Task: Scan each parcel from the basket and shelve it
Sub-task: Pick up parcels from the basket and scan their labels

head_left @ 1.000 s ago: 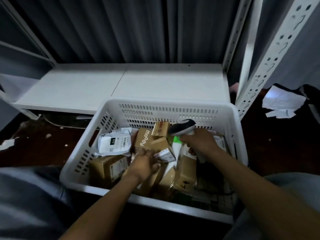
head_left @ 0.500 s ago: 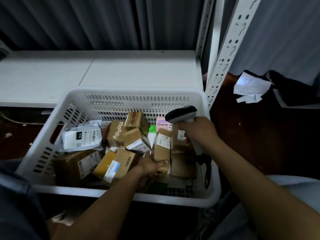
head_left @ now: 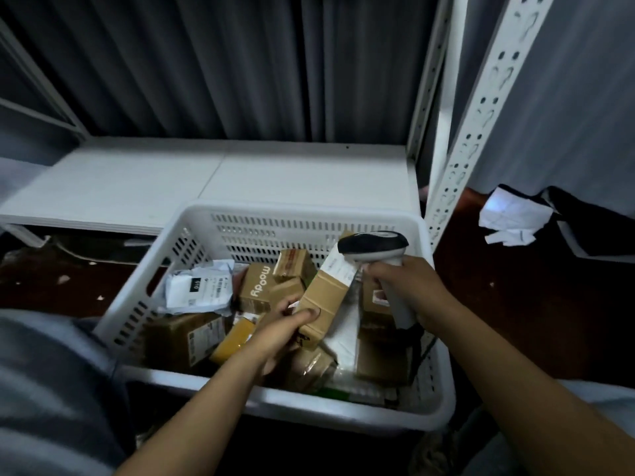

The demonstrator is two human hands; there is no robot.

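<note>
Left hand (head_left: 285, 333) gripping a long cardboard parcel (head_left: 326, 297) tilted above the white slotted basket (head_left: 309, 214), label end up; right hand (head_left: 405, 286) closed round a handheld barcode scanner (head_left: 374, 247), its head just beside that label; more parcels below, white shelf (head_left: 220, 180) behind

L hand (head_left: 275, 333) holds box (head_left: 324, 297), scanner (head_left: 374, 250) above.

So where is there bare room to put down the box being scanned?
The white shelf behind the basket is bare from its left edge to the upright post. The basket itself is crowded with parcels. The left hand holds the box; the right hand holds the scanner.
</note>
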